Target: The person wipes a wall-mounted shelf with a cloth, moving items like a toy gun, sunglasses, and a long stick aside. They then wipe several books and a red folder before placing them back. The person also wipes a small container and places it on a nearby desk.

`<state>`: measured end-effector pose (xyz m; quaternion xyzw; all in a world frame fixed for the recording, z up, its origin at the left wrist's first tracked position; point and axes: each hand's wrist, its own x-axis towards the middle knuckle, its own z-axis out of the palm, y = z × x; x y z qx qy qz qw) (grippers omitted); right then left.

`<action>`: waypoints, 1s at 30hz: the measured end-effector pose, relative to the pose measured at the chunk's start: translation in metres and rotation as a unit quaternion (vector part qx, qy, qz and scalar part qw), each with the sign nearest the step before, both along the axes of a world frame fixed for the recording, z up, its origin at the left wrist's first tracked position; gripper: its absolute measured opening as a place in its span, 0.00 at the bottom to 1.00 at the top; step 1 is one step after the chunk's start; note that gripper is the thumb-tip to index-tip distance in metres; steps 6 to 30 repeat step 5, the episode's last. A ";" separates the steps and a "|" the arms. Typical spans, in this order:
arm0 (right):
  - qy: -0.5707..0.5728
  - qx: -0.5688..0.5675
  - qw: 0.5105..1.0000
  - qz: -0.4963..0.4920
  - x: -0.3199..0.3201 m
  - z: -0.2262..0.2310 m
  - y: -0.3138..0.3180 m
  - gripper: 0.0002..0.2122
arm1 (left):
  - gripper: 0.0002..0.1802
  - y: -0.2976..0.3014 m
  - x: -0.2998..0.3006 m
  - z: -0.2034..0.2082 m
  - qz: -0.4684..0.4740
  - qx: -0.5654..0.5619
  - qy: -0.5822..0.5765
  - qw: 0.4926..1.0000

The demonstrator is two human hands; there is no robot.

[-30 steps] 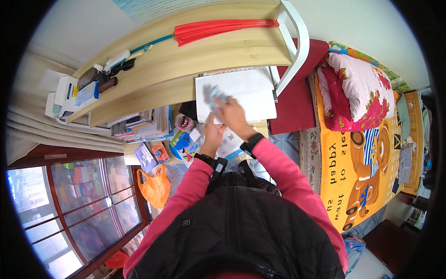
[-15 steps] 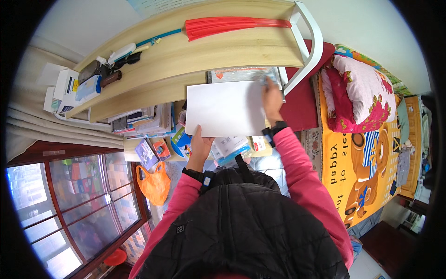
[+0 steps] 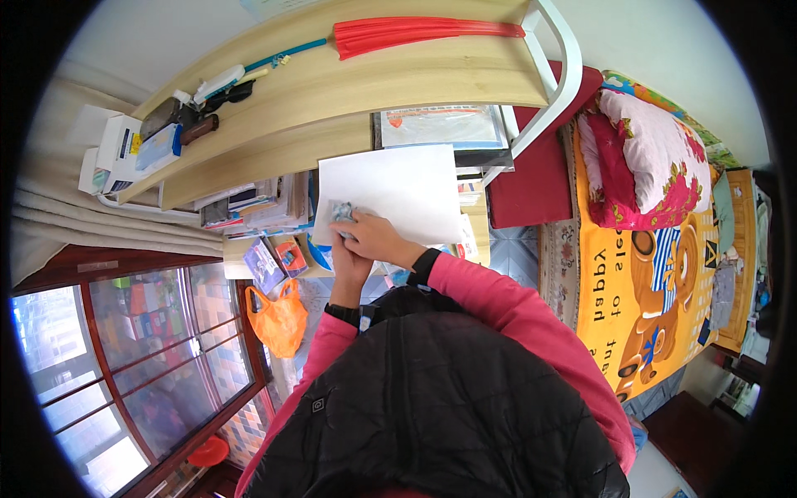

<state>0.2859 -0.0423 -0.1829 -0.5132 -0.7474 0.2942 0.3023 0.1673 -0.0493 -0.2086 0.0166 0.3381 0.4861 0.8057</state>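
Observation:
A plain white sheet (image 3: 407, 183), stiff and flat like a board or a large flat folder, is held in front of the shelf. At its lower left corner my left hand (image 3: 349, 272) grips the edge, partly covered by the other hand. My right hand (image 3: 378, 239) is closed on a crumpled grey-blue cloth (image 3: 341, 212), pressed against the left part of the sheet. The two hands touch and overlap there.
A wooden shelf (image 3: 432, 79) carries a red fan-like object (image 3: 415, 37), sunglasses and boxes. A clear folder (image 3: 444, 124) lies behind the sheet. Books (image 3: 264, 270) are on the desk below. An orange bag (image 3: 278, 324) hangs left; a bed (image 3: 614, 274) stands right.
My right hand has swept the cloth from the sheet's upper right to its lower left, beside my left hand. The sheet has shifted slightly left, showing more of the clear folder.

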 end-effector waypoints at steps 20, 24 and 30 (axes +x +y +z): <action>-0.043 0.001 0.999 0.013 0.041 0.014 -0.025 0.21 | 0.33 -0.001 -0.025 0.013 -0.051 0.061 -0.050 0.996; -0.043 0.001 0.999 0.013 0.041 0.014 -0.025 0.21 | 0.33 -0.001 -0.025 0.013 -0.051 0.061 -0.050 0.996; -0.043 0.001 0.999 0.013 0.041 0.014 -0.025 0.21 | 0.33 -0.001 -0.025 0.013 -0.051 0.061 -0.050 0.996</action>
